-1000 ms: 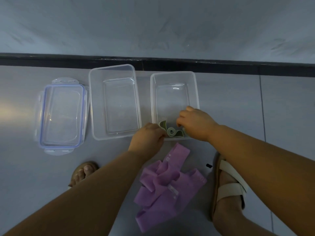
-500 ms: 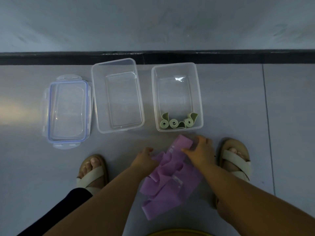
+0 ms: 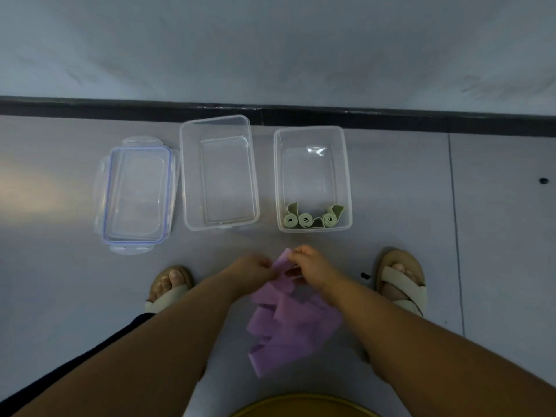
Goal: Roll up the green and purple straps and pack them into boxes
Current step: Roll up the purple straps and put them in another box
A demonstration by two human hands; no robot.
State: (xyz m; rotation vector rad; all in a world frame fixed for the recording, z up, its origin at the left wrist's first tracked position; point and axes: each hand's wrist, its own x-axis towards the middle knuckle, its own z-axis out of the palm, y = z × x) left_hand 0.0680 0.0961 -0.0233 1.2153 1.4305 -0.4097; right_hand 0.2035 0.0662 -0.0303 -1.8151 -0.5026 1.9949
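Purple strap [image 3: 288, 326], seemingly limp and light, bunches beneath the left hand [image 3: 252, 270] and right hand [image 3: 313, 267], both pinching its top end, likely the best spot to start rolling; green rolls [image 3: 313, 219] sit in the box [image 3: 347, 182] just beyond

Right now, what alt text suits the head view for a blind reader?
Left hand and right hand pinch a crumpled purple strap above a grey floor. Beyond, rolled green straps sit in the right clear box; the middle box is empty.

Bare indoor room, kind unclear: glossy grey floor tiles [image 3: 496, 236], dark skirting [image 3: 421, 120], plain pale wall [image 3: 270, 40].
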